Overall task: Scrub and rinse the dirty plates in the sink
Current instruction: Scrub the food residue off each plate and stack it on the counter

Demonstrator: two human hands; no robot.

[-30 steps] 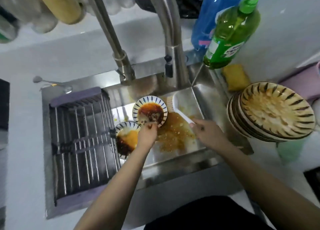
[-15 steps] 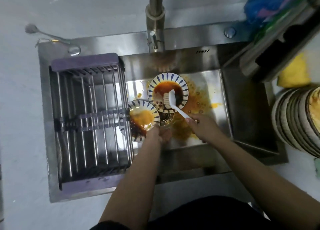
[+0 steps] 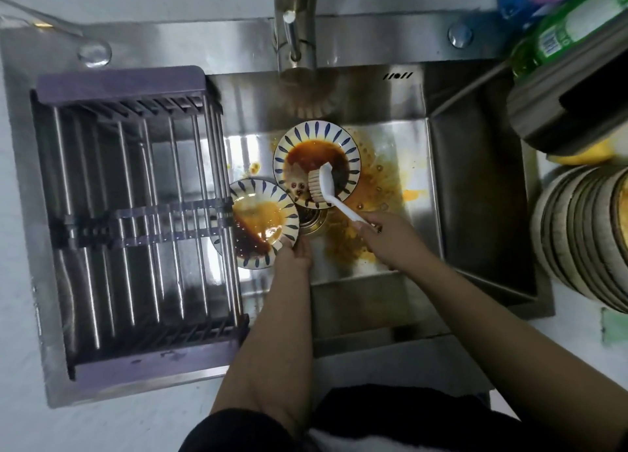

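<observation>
The far plate [image 3: 317, 145], blue-leaf rimmed and coated with dark brown sauce, is laid flat on the sink [image 3: 475, 196] floor just behind the drain [image 3: 311, 222], below the faucet [image 3: 295, 43]; that spot is judged convenient for rinsing later. The bristles of a white brush [image 3: 323, 183] are pressed onto its near side, where a paler patch is shown in the sauce. The brush handle is grasped by the right hand [image 3: 387, 240], fingers curled round its end, so that the head is angled down into the dish.

The second plate [image 3: 258, 223], smeared with orange and dark sauce, is set just left of the drain, its far edge tucked beside the first plate and its left part hidden under the drying rack [image 3: 136, 213]. Its near rim is held by the left hand [image 3: 294, 252], seemingly pinched, probably to keep it from sliding; how the fingertips lie is partly hidden.

Orange residue is spread over the sink floor to the right of the plates. No water is seen running, so scrubbing is judged barely begun and rinsing not yet reached.

On the counter at the right, a stack of brown-striped plates [image 3: 584, 240] is kept, with a yellow sponge [image 3: 584, 154] and a green soap bottle [image 3: 560, 33] behind it, within reach.
</observation>
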